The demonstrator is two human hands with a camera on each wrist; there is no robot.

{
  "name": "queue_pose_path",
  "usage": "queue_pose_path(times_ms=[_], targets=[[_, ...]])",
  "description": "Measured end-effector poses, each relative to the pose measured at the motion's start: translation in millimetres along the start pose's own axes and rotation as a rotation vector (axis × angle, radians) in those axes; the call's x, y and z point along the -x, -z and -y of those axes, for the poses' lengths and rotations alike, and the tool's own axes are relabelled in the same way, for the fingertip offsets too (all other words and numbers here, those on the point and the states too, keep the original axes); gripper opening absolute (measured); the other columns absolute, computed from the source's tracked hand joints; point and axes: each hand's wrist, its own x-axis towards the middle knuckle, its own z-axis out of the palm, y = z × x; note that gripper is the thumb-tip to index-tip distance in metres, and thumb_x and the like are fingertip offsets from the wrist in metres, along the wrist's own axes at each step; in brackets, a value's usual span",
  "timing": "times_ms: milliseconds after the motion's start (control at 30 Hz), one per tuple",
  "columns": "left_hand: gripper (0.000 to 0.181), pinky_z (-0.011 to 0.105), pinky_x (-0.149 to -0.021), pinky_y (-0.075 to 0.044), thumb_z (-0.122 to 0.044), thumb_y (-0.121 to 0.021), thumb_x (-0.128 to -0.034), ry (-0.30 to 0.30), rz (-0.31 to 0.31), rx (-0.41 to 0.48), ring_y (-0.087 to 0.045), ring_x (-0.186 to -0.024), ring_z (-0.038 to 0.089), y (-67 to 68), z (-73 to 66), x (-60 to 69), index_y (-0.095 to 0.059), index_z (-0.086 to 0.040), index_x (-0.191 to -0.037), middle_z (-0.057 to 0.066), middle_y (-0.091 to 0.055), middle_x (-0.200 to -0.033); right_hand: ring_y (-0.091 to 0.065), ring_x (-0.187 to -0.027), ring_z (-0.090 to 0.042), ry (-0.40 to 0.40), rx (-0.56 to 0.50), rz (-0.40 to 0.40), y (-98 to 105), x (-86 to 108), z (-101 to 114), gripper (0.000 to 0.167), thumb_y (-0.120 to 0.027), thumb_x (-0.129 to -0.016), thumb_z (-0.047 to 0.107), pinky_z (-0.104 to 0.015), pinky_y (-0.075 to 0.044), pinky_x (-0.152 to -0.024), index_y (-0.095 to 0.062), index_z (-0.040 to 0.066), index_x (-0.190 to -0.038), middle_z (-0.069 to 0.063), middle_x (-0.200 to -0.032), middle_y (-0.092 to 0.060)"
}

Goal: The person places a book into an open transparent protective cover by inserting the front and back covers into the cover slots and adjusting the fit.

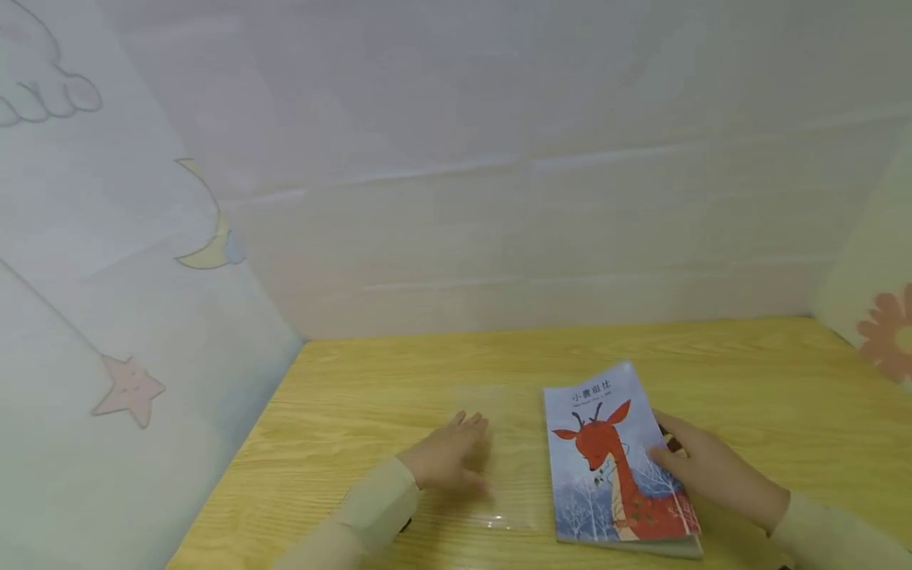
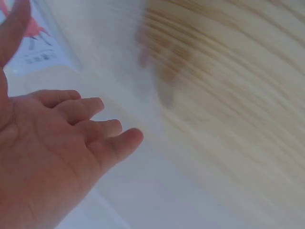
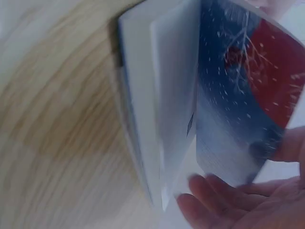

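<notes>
A picture book (image 1: 591, 491) with a red deer on its pale blue cover lies on the wooden table. At its right edge my right hand (image 1: 720, 475) holds the front cover, thumb on top and fingers beneath. The right wrist view shows that cover (image 3: 233, 95) lifted away from the white pages (image 3: 174, 86). Left of the book lies a clear plastic sheet or sleeve (image 1: 516, 459), hard to make out against the wood. My left hand (image 1: 449, 455) is over its left part, fingers extended; whether it touches the plastic I cannot tell. Nothing is gripped in that palm.
The table (image 1: 370, 372) has light wood grain and meets a pale wall covering (image 1: 499, 237) at the back. On the left wall are a drawn star (image 1: 131, 390) and moon (image 1: 214, 245). A flower picture (image 1: 891, 336) is on the right wall.
</notes>
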Motion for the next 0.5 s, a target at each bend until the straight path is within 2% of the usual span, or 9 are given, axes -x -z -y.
queue_pose_path(times_ms=[100,167,200,233,333,400,433,467,500], targets=[[0.099,0.051,-0.115,-0.016,-0.037,-0.077,-0.0821,0.047,0.045,0.16,-0.006,-0.146,0.038,1.5,16.6,-3.1,-0.019,-0.001,-0.154,0.017,-0.013,-0.16,-0.063,-0.096,-0.033,0.053,-0.127,-0.038,-4.1,1.1,1.1,0.059,-0.051,-0.099,0.004,-0.028,-0.054,-0.065,-0.02,-0.021,-0.143,-0.041,-0.129,-0.045],[0.102,0.052,-0.115,-0.014,-0.036,-0.078,-0.082,0.063,0.058,0.229,-0.002,-0.146,0.037,2.4,22.0,-5.1,-0.015,-0.001,-0.154,0.017,-0.008,-0.161,-0.061,-0.103,-0.042,0.066,-0.172,-0.055,-7.6,-0.1,2.3,0.059,-0.047,-0.1,0.0,-0.03,-0.055,-0.068,-0.015,-0.021,-0.144,-0.046,-0.137,-0.033],[0.103,0.052,-0.115,-0.013,-0.036,-0.078,-0.0817,0.061,0.063,0.231,-0.001,-0.146,0.038,2.9,23.4,-6.0,-0.014,-0.001,-0.154,0.018,-0.007,-0.161,-0.057,-0.109,-0.047,0.075,-0.173,-0.066,-9.3,-1.2,2.9,0.058,-0.046,-0.099,-0.002,-0.034,-0.056,-0.074,-0.014,-0.021,-0.144,-0.046,-0.14,-0.027],[0.104,0.053,-0.115,-0.012,-0.036,-0.079,-0.0809,0.058,0.066,0.228,0.0,-0.146,0.038,3.3,23.9,-6.9,-0.014,-0.001,-0.154,0.018,-0.006,-0.161,-0.052,-0.114,-0.051,0.082,-0.174,-0.071,-11.1,-2.4,3.5,0.057,-0.044,-0.099,-0.003,-0.037,-0.054,-0.081,-0.013,-0.021,-0.144,-0.047,-0.142,-0.021],[0.105,0.052,-0.115,-0.011,-0.038,-0.08,-0.0792,0.053,0.078,0.178,0.0,-0.146,0.038,3.8,22.7,-9.2,-0.016,-0.001,-0.154,0.018,-0.006,-0.161,-0.028,-0.129,-0.059,0.093,-0.164,-0.098,-15.7,-5.7,5.8,0.056,-0.042,-0.099,-0.004,-0.021,-0.034,-0.101,-0.013,-0.021,-0.144,-0.045,-0.146,-0.014],[0.106,0.052,-0.115,-0.012,-0.042,-0.08,-0.0784,0.049,0.086,0.11,-0.002,-0.146,0.038,2.6,20.6,-11.3,-0.017,-0.001,-0.154,0.018,-0.008,-0.161,-0.016,-0.132,-0.06,0.111,-0.166,-0.107,-18.1,-7.3,7.5,0.056,-0.041,-0.098,-0.005,-0.009,-0.017,-0.1,-0.012,-0.022,-0.144,-0.044,-0.147,-0.012],[0.106,0.052,-0.115,-0.013,-0.044,-0.079,-0.0781,0.047,0.088,0.075,-0.003,-0.146,0.037,1.6,19.6,-12.7,-0.018,-0.001,-0.154,0.017,-0.009,-0.161,-0.014,-0.133,-0.06,0.113,-0.18,-0.105,-18.9,-8.0,8.5,0.056,-0.04,-0.099,-0.005,-0.004,-0.013,-0.095,-0.011,-0.021,-0.144,-0.044,-0.147,-0.011],[0.107,0.052,-0.115,-0.014,-0.046,-0.079,-0.0781,0.048,0.09,0.038,-0.003,-0.147,0.036,0.9,18.2,-14.0,-0.018,-0.001,-0.154,0.017,-0.01,-0.161,-0.014,-0.133,-0.06,0.112,-0.186,-0.101,-19.4,-8.7,9.9,0.056,-0.039,-0.099,-0.005,-0.004,-0.012,-0.095,-0.011,-0.021,-0.145,-0.044,-0.148,-0.01],[0.108,0.053,-0.115,-0.015,-0.048,-0.078,-0.0778,0.049,0.091,0.004,-0.004,-0.147,0.036,0.0,16.9,-15.1,-0.018,-0.001,-0.154,0.017,-0.01,-0.161,-0.015,-0.133,-0.059,0.104,-0.181,-0.094,-19.7,-9.9,11.9,0.056,-0.039,-0.099,-0.005,-0.01,-0.016,-0.1,-0.011,-0.02,-0.145,-0.043,-0.148,-0.011]])
